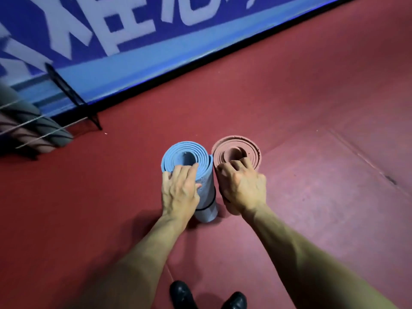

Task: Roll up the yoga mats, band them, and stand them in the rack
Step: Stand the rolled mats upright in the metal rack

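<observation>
Blue mat (181,156): it is rolled and stood on its end on the red floor (312,108), touching the pink mat beside it.
Pink mat (236,148): it is rolled too and stood on end, at the right of the blue one.
Band (211,202): a thin black band is seen around the lower part of the blue mat. On the pink mat only a small dark piece can be seen under the hand.
Left hand (179,190): the top rim of the blue mat is gripped, with the fingers curled over the edge.
Right hand (242,186): the top of the pink mat is gripped, with the fingers hooked into the hollow centre.
Rack (66,90): a black wire rack is placed at the far left by the blue wall pad (133,63), and other rolled mats (40,126) are kept in it.
Handling: the foam is judged light, soft and a little grippy. The layers can be pulled out like a telescope if a roll is lifted by the centre only.
Where to hold: the whole body should be clasped from the side, near the band.
Stage: the rolling and banding seem finished, and the carrying to the rack is not yet done.
</observation>
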Tool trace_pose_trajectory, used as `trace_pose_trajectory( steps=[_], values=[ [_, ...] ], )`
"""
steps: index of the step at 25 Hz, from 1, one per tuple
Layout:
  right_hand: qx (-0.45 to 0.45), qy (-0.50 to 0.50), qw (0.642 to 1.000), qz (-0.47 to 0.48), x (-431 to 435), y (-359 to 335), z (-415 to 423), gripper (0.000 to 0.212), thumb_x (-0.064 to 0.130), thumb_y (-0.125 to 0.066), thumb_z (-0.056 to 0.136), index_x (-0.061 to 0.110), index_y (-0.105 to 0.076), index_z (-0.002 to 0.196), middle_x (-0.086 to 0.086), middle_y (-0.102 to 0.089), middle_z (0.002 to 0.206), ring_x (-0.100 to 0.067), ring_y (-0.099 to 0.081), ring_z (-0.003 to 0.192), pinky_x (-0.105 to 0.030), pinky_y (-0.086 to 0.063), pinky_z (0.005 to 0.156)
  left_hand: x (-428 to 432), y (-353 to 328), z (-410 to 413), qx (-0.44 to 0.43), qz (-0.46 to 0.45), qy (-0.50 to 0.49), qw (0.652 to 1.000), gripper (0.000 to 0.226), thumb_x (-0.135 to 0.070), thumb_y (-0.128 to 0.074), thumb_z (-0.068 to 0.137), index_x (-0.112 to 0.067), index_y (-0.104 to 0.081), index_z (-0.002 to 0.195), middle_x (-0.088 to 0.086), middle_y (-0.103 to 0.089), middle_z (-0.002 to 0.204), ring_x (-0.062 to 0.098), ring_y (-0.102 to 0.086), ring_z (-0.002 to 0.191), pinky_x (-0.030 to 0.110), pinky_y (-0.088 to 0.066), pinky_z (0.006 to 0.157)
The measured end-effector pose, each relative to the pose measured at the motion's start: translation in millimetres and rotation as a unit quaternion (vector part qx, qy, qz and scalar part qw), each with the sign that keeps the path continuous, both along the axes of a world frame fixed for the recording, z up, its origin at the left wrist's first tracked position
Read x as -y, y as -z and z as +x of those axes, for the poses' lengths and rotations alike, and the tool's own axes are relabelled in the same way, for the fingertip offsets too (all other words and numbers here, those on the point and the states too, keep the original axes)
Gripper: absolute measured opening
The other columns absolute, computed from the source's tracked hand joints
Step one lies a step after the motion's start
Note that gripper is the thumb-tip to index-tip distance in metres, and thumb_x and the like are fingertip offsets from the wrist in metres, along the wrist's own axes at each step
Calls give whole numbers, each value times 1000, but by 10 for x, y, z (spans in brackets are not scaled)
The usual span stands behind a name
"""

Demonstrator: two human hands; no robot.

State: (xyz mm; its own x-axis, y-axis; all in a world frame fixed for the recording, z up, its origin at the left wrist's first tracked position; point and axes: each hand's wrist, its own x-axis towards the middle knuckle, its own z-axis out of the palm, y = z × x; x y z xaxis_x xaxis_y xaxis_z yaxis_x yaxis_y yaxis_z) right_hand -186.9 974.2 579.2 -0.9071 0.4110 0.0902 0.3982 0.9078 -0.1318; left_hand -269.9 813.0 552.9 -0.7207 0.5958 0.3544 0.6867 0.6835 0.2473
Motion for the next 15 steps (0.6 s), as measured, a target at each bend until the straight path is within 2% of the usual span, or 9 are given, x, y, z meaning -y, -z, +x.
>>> trace_pose_trajectory(
  steps=[3, 5, 10, 15],
  values=[
    [-26, -41, 999, -15, 469, -502, -598, 19, 35, -59, 88, 34, -62, 107, 12, -63, 98, -19, -51, 104, -29, -37, 54, 517, -511, -507, -25, -3, -45, 999, 63, -17, -92, 64, -15, -68, 122, -5, -68, 98, 22, -61, 94, 36, -35, 78],
    [-49, -50, 997, -24, 739, -900, -1011, 32, 37, -44, 87, 36, -62, 114, 13, -65, 106, -20, -50, 112, -31, -36, 59, 835, -841, -864, -19, -16, -76, 997, 63, -18, -93, 62, -16, -69, 120, -6, -68, 95, 21, -59, 93, 36, -34, 77],
    [-118, -74, 990, -33, 1455, -1693, -2172, 30, 30, -58, 85, 34, -66, 114, 10, -69, 105, -21, -53, 114, -31, -31, 61, 1772, -1540, -1782, -58, -26, -109, 992, 61, -10, -91, 58, -14, -71, 115, -3, -67, 93, 23, -60, 90, 38, -28, 75],
    [-128, -122, 983, -43, 2141, -2043, -3262, 20, 39, -56, 92, 33, -65, 109, 7, -68, 104, -21, -53, 118, -33, -33, 64, 2263, -1867, -2619, -68, -70, -159, 982, 57, -15, -89, 62, -13, -70, 116, 0, -68, 95, 25, -60, 96, 39, -30, 78]
  ],
)
